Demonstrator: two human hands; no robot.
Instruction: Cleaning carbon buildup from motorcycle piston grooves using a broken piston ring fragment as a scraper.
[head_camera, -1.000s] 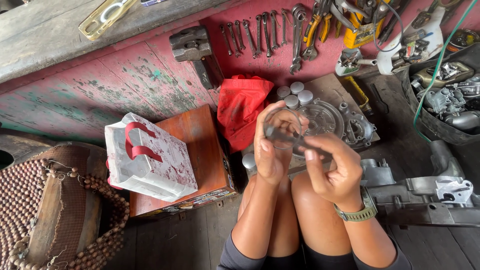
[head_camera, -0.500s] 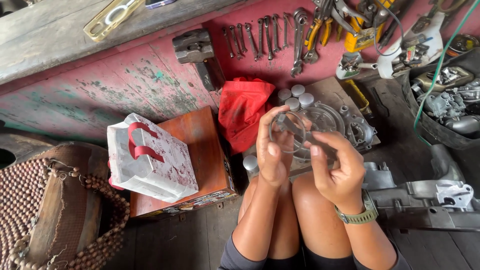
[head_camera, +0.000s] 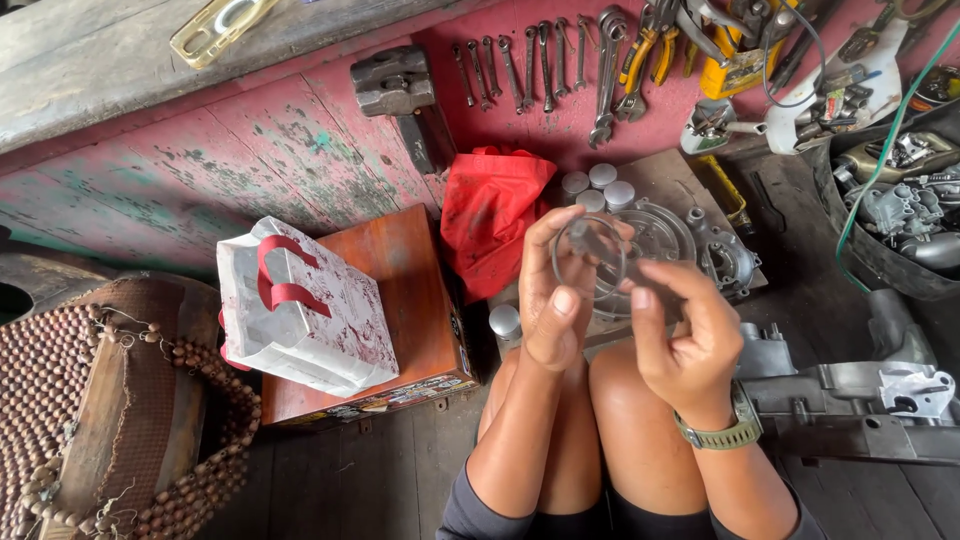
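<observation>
Grey metal ring (head_camera: 590, 258): thin, light, springy by look; left hand (head_camera: 552, 290) and right hand (head_camera: 685, 335) pinch rim, above engine cover (head_camera: 700, 240); hold by edges

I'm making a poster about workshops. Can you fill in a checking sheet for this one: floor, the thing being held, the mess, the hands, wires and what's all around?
Surface: dark wooden floor planks; worn red-painted board.
Job's things: thin grey ring, held above a round metal engine cover.
Clutter: white bag with red handles on a wooden box; red plastic bag; small silver canisters.
Grippers: left hand and right hand both pinch the ring; a watch on the right wrist.
Cables: green cable at right.
Surroundings: row of spanners, pliers, hammer, beaded seat cover.
</observation>
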